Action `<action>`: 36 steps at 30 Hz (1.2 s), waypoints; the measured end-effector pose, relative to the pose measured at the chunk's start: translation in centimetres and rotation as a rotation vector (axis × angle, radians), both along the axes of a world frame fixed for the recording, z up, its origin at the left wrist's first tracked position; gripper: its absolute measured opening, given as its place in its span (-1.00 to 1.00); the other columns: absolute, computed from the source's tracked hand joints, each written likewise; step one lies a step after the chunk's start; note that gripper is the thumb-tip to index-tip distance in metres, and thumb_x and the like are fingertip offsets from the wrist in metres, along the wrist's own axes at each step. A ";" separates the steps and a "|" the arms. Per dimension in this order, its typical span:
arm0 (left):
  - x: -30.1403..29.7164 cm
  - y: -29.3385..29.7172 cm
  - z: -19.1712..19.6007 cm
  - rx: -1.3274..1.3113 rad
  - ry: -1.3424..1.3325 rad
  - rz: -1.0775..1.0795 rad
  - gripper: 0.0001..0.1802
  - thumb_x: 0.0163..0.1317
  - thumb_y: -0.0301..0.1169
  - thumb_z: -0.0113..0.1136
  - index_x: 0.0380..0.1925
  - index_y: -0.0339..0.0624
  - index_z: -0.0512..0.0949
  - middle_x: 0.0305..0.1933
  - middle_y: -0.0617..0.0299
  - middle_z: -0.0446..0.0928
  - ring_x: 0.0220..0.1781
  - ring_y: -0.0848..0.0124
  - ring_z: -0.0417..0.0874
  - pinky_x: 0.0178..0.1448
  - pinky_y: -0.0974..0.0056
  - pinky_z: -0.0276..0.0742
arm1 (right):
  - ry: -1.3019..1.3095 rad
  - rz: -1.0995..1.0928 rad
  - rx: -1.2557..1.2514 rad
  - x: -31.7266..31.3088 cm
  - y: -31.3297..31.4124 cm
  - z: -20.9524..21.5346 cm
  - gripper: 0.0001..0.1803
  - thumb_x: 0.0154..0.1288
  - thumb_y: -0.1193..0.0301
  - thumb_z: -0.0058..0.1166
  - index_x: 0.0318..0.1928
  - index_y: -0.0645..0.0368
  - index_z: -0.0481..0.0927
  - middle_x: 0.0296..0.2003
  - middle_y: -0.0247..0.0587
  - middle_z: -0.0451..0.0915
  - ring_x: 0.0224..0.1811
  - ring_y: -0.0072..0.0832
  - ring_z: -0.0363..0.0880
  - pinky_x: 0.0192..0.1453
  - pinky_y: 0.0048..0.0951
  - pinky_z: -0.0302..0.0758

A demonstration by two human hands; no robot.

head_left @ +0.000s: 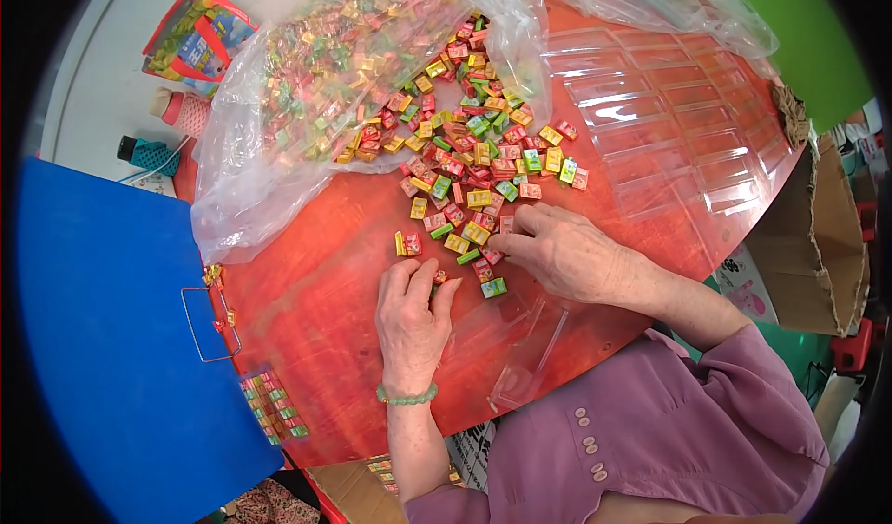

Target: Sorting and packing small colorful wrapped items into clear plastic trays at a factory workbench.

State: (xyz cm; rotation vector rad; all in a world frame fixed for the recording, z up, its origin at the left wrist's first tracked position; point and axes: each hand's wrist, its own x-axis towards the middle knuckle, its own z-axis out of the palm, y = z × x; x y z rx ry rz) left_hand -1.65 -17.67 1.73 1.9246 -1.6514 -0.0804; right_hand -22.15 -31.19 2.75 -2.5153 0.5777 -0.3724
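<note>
From the head camera, a round red glossy counter (316,273) carries a scatter of small square wrapped candies in red, yellow and green (469,166). The left hand (412,315) lies flat beside them, grip loose and empty. The right hand (567,255) curls its fingers over a few candies (whether it pinches any I cannot tell). Beyond both grips lie a clear plastic bag of candies (316,69) and clear moulded plastic trays (678,124); left of them sits a blue board (102,338).

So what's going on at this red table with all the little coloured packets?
A person in a purple shirt is working through small wrapped sweets spilled from a clear plastic bag onto a red table. The left hand rests palm down with fingertips at the edge of the pile, while the right hand reaches in among the pieces. A clear plastic tray lies at the far right.
</note>
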 end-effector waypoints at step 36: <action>1.7 2.0 2.1 0.150 0.249 0.052 -0.55 0.07 -0.57 0.52 0.01 -0.36 0.67 -0.10 0.13 0.58 -0.26 0.36 0.62 -0.18 0.29 0.60 | 0.090 0.087 0.215 2.1 -0.8 0.2 -0.57 0.34 0.38 0.29 0.17 0.22 0.55 0.11 0.00 0.44 0.06 0.00 0.62 0.05 -0.08 0.66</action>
